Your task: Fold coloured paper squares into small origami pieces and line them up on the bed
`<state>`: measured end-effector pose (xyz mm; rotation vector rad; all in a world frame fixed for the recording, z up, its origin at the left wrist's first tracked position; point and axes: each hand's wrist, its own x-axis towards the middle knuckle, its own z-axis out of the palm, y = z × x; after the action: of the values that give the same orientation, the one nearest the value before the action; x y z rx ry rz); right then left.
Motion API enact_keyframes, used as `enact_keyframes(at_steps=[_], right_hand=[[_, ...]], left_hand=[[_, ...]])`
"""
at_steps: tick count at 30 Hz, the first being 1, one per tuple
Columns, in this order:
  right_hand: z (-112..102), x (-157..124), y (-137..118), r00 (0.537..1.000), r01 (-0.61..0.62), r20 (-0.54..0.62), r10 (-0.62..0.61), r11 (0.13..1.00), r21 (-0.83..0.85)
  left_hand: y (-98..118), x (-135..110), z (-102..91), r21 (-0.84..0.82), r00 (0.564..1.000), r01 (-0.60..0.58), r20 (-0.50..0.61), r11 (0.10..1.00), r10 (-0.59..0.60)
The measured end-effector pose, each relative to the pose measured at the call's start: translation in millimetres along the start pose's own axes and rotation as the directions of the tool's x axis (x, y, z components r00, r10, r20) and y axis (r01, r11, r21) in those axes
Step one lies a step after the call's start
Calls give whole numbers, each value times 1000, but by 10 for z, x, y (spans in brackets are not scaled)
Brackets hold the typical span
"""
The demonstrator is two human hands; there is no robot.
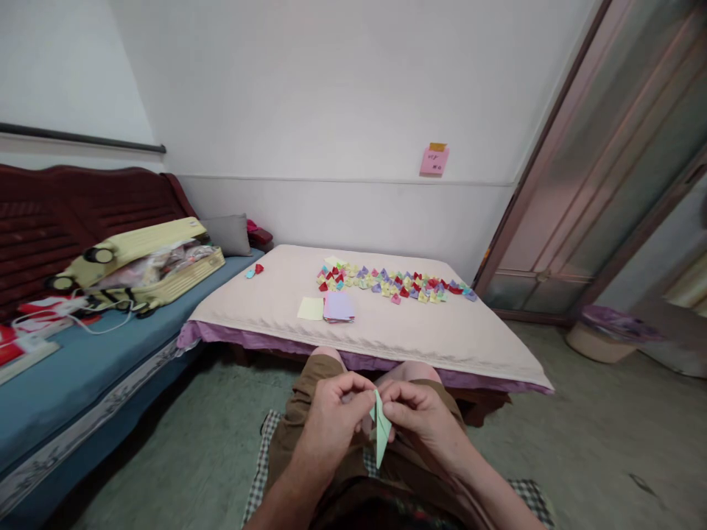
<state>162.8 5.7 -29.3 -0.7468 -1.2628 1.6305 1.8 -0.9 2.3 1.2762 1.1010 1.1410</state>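
Note:
Above my lap, a piece of light green paper (381,434) is folded into a narrow pointed shape, its tip hanging down. My left hand (343,408) pinches its upper left part between thumb and fingers. On the other side, my right hand (412,412) grips the right edge, thumb on the near face. Some fingertips are hidden behind the paper. Beyond my knees, a stack of square purple paper (339,306) lies near the table's front edge, with a pale yellow sheet (311,308) beside it. Many small folded paper pieces (387,282) in several colours spread across the table behind.
The low table (265,305) has a cream cover. A red and a light blue piece (255,271) lie at its left. An open yellow suitcase (149,269) rests on the blue-cushioned bench (127,324). A lined bin (602,338) stands right. A pink note (434,160) hangs on the wall.

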Motion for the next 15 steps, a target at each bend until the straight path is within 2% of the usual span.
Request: enact_keyframes(at_steps=[6, 11, 15], right_hand=[[4, -3, -7, 1000, -8, 0, 8, 1000, 14], [7, 1, -2, 1000, -14, -8, 14, 999, 40], [-3, -2, -2, 999, -20, -29, 21, 999, 28]], left_hand=[[-7, -11, 16, -2, 1000, -12, 4, 1000, 12], [-16, 3, 2, 23, 1000, 23, 3, 999, -23], [62, -11, 4, 83, 997, 43, 54, 996, -48]])
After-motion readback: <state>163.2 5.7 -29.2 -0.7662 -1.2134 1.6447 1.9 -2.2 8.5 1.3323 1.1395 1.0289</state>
